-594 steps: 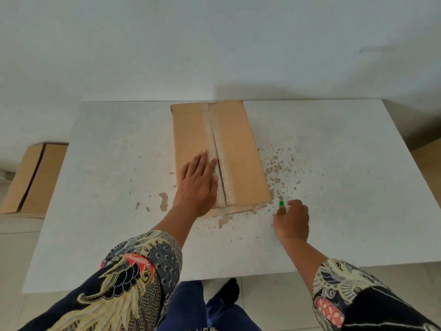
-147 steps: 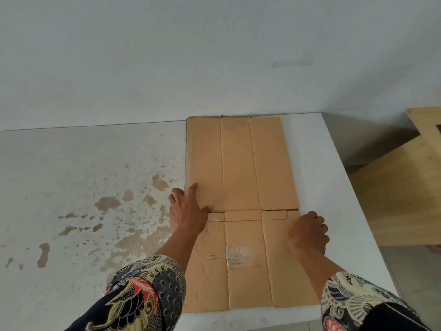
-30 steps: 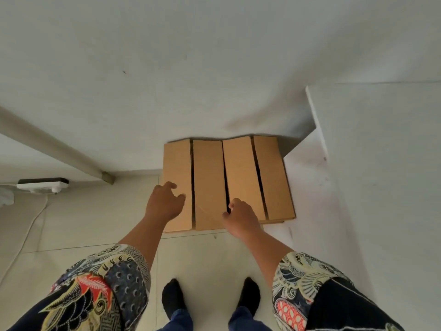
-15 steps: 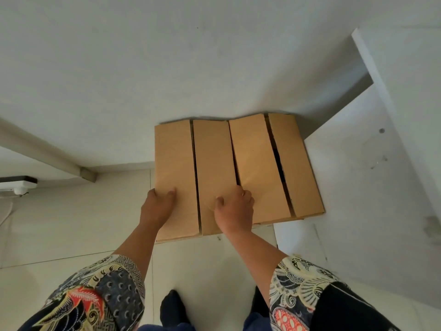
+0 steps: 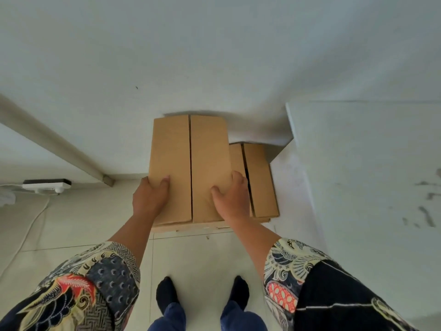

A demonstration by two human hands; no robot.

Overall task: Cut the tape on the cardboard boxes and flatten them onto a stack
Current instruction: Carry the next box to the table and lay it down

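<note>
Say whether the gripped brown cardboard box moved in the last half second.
Yes: brown cardboard box rose off the floor, overlapping its resting neighbour box.

No text, label, brand, number or sign could be read anywhere in the view. The brown cardboard box [image 5: 188, 163] gripped at its near edges by the left hand [image 5: 149, 199] and the right hand [image 5: 230, 199] was plain on its top flaps, both beyond the fingertips and between the thumbs. The second cardboard box [image 5: 260, 180], just right of the right hand's fingers, carried no print either. The white power strip [image 5: 46, 186], well left of the left hand, showed no legible marking.
</note>
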